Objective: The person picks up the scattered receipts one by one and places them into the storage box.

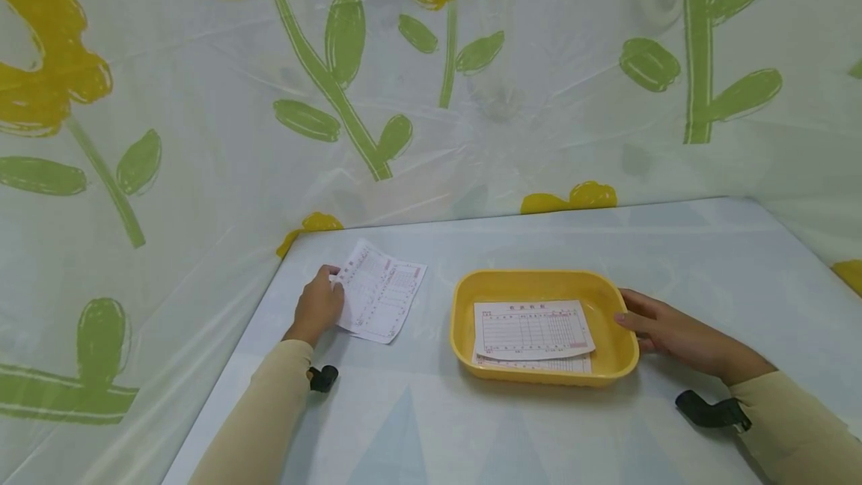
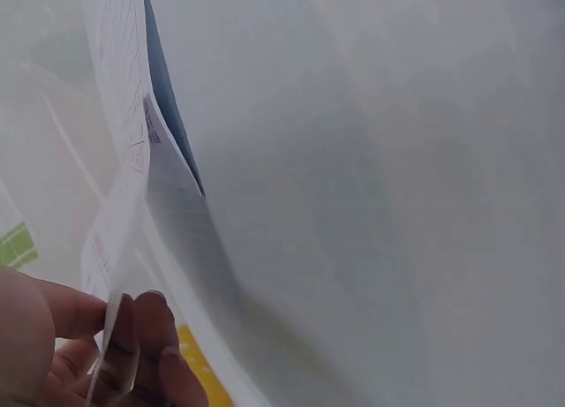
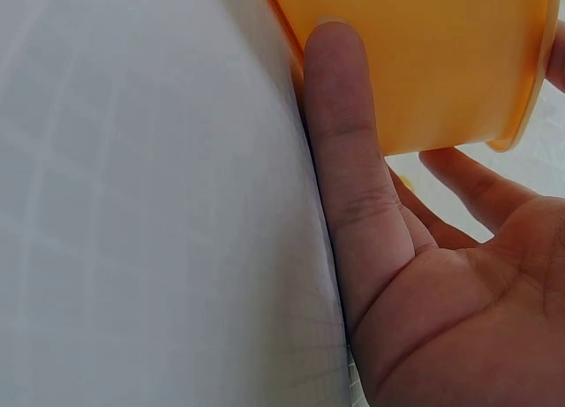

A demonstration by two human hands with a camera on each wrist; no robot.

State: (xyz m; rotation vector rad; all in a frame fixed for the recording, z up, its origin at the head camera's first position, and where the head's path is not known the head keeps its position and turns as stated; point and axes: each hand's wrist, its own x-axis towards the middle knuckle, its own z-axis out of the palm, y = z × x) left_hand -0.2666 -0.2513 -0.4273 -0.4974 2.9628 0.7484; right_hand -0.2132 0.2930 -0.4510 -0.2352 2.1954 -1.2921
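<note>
My left hand pinches the left edge of a white paper form between thumb and fingers, at the left of the table in the head view. Red and dark print covers this form, and it overlaps another printed sheet. The left wrist view shows the pinched paper bending upward. On the right, my right hand holds the right end of a yellow plastic basket, thumb at the rim and fingers along the outer wall. Inside the basket lie printed forms, one partly covering another.
A pale blue-white cloth with triangle shapes covers the table. Behind and to the left hangs a white sheet with yellow flowers and green leaves. Each wrist carries a black strap-on mount.
</note>
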